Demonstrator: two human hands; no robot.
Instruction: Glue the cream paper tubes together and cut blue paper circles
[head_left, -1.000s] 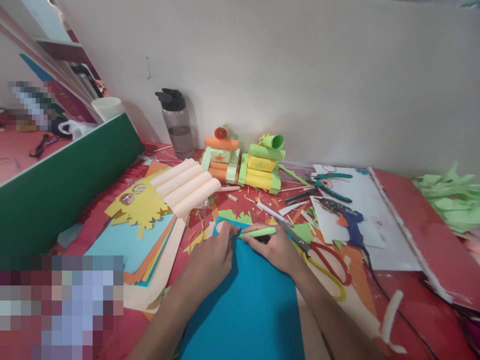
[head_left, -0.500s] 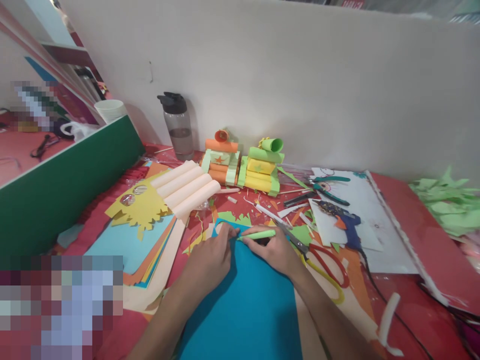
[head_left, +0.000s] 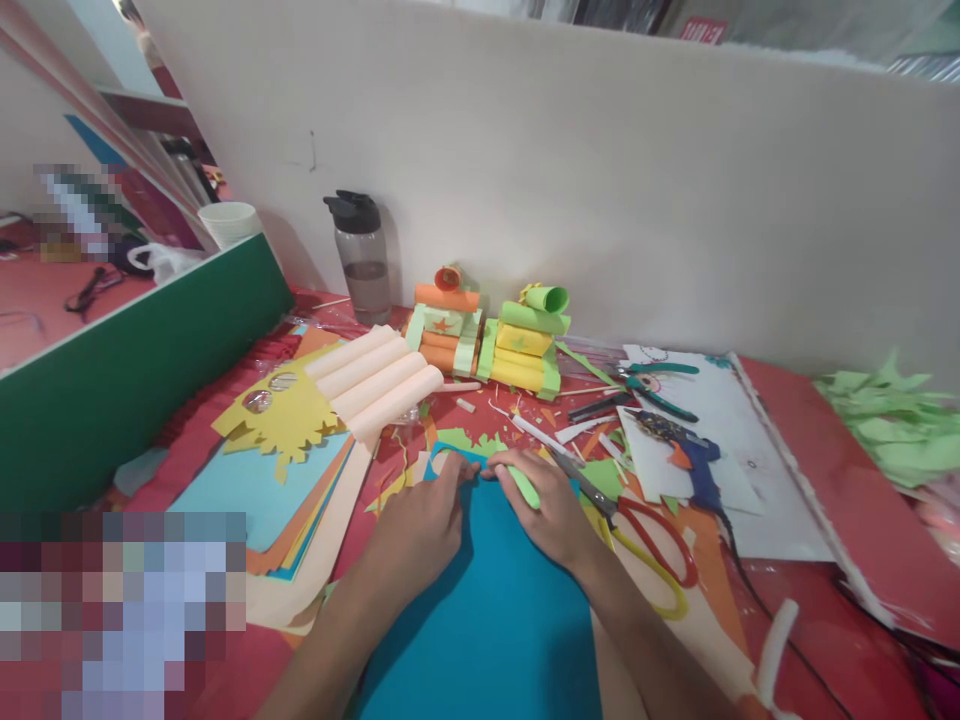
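Observation:
A large blue paper sheet (head_left: 510, 610) lies in front of me, its far edge among paper scraps. My left hand (head_left: 431, 505) is closed at that far edge, with its fingers curled and pinching the paper. Close beside it, my right hand (head_left: 544, 505) holds a light green pen-shaped tool (head_left: 525, 487), which slants back under the palm. The tool's tip is hidden by the fingers. Both hands' fingertips nearly meet on the sheet. Just right of the right hand lie scissors (head_left: 652, 545) with red and yellow handles.
A bottle (head_left: 361, 262) and two rolled-paper models, one orange (head_left: 442, 325), one green and yellow (head_left: 525, 345), stand at the back. Left lie peach paper rolls (head_left: 379, 380) and coloured sheets (head_left: 255, 490). Right are pliers (head_left: 660, 385) and a blue glue gun (head_left: 701, 465) with its cord.
My right hand has turned the green tool from lying nearly level to slanting down toward the palm. The right fingers moved slightly left, toward the left hand. My left hand stays in place.

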